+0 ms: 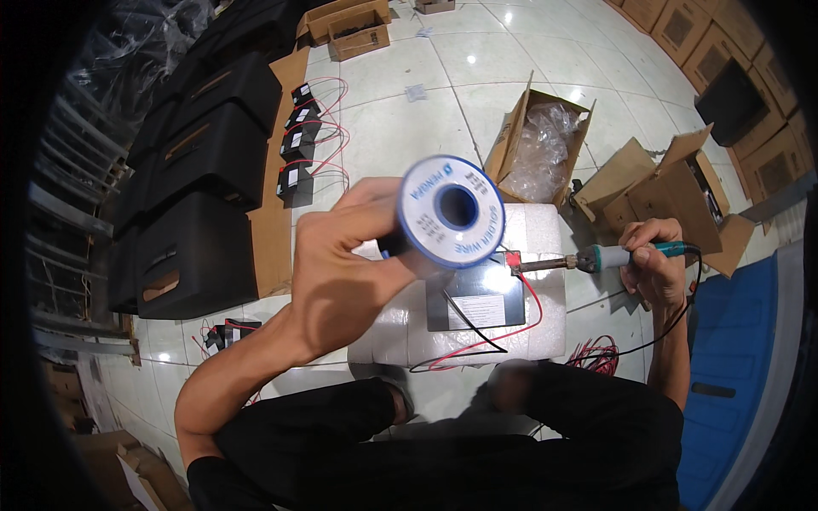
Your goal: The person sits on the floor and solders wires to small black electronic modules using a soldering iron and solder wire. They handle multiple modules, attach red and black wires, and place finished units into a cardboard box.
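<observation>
My left hand (341,272) is raised close to the camera and grips a spool of solder wire (452,211) with blue rims and a white face. My right hand (652,260) holds a teal-handled soldering iron (596,257); its metal tip points left and touches the red terminal (513,260) of a dark battery (477,302). The battery lies on a white foam block (545,332), with red and black wires (490,341) trailing off it. The spool hides part of the block's far side.
Black cases (204,162) are stacked on the left, with small batteries and red leads (302,140) beside them on cardboard. Open cardboard boxes (537,140) stand behind the block on the tiled floor. A blue seat (733,358) is on my right, loose red wire (596,353) by it.
</observation>
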Available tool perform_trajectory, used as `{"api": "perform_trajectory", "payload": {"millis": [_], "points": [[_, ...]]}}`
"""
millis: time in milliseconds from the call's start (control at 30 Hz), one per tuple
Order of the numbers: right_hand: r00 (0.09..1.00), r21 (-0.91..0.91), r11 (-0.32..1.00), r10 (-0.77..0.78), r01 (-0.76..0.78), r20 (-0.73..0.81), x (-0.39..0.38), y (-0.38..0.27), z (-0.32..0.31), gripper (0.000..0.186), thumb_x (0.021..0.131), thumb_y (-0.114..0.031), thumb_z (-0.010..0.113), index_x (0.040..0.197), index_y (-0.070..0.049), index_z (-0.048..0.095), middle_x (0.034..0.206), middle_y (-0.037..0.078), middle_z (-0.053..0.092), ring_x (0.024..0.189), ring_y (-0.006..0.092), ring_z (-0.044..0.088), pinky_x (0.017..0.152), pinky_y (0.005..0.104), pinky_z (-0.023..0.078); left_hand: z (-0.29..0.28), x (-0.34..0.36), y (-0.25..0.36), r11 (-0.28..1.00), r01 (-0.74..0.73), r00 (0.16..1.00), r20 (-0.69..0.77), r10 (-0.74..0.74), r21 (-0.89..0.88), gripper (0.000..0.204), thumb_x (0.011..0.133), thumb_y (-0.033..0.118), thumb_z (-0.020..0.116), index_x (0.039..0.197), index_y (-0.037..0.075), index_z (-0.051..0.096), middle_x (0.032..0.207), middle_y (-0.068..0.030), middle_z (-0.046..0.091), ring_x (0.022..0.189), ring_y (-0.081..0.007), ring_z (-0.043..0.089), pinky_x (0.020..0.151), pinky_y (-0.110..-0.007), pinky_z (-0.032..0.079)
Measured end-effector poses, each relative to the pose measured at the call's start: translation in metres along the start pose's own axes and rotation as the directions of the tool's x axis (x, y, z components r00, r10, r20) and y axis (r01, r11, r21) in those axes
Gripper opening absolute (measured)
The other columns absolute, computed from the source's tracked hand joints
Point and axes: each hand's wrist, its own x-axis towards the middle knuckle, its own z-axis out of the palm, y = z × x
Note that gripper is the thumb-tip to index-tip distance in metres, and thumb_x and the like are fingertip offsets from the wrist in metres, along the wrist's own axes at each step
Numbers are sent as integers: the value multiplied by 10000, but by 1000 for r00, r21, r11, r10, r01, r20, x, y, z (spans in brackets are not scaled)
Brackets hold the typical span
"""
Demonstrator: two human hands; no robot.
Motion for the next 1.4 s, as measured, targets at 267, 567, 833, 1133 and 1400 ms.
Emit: {"api": "perform_trajectory", "payload": {"millis": [267,567,833,1133,1400], "points": [[1000,-2,1000,-15,15,22,1,0,1,162,805,-67,749,842,75,680,772,162,640,497,161,583,361,276,461,-10,-7,-5,970,196,976,-69,-207,-146,307,828,43,790,1119,-24,719,1014,-60,727,930,-104,634,864,-270,509],[1000,-52,998,-26,26,15,1,-2,2,176,808,-82,755,846,76,686,774,172,641,519,167,598,355,269,480,14,-31,-77,880,361,840,-302,-451,-310,398,794,74,849,1130,-36,667,1007,-66,717,929,-109,643,862,-266,517],[1000,-46,999,-19,19,18,-1,-5,4,202,805,-101,764,852,81,689,736,164,638,529,164,598,360,263,473,29,-62,-100,916,348,933,-171,-318,199,495,726,151,878,1143,-16,669,1224,-133,635,1004,-273,696,898,-331,529],[999,-66,998,-4,8,50,1,-7,3,199,806,-90,759,870,85,688,722,156,636,500,150,581,378,258,462,-17,-59,-57,879,-143,952,-179,247,454,633,701,100,739,1304,12,567,1273,-174,562,1160,-264,568,1006,-417,439],[997,-113,993,-17,25,69,1,-10,4,185,819,-81,745,875,86,686,717,146,636,497,140,582,385,251,465,76,-38,44,260,-868,485,611,626,423,186,832,159,637,843,-12,708,909,-130,633,807,-256,575,662,-333,424]]}}
